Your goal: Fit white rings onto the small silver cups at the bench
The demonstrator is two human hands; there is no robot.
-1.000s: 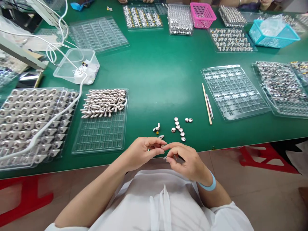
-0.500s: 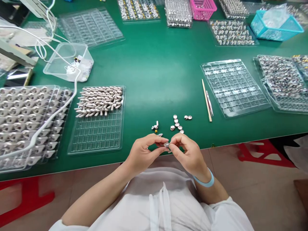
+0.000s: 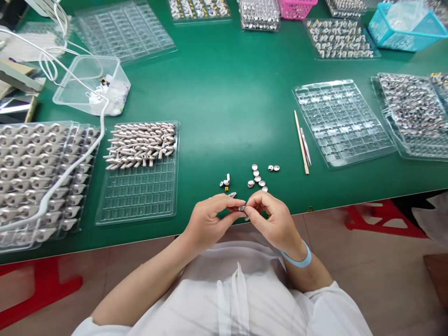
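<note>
The wide green desk [image 3: 227, 93] has a plain, smooth top and fills most of the view. Below its near edge there is a brownish floor [image 3: 367, 266], and a red plastic stool [image 3: 381, 218] stands on it.

On the desk lies a clear plastic tray [image 3: 140, 198] with many small pockets. Its far rows carry pale pinkish stems and its near rows are bare. Just right of this tray, beside its near right corner, the left hand [image 3: 208, 223] and the right hand [image 3: 273, 225] meet over the desk edge. Each grip is narrow: the thumb and forefinger of both hands are pinched on one small silver-grey metal piece [image 3: 241, 208].

Well to the right of the tray lies a thin wooden stick [image 3: 301, 142], with its long axis running away from the person. Between the tray and the stick, some round silver caps [image 3: 257, 178] lie loose, just behind the hands.

The held piece is to the right of the tray, between the fingertips. It looks shiny and roundish. The fingers cover most of it, so I cannot tell its long axis or which way it points.
</note>
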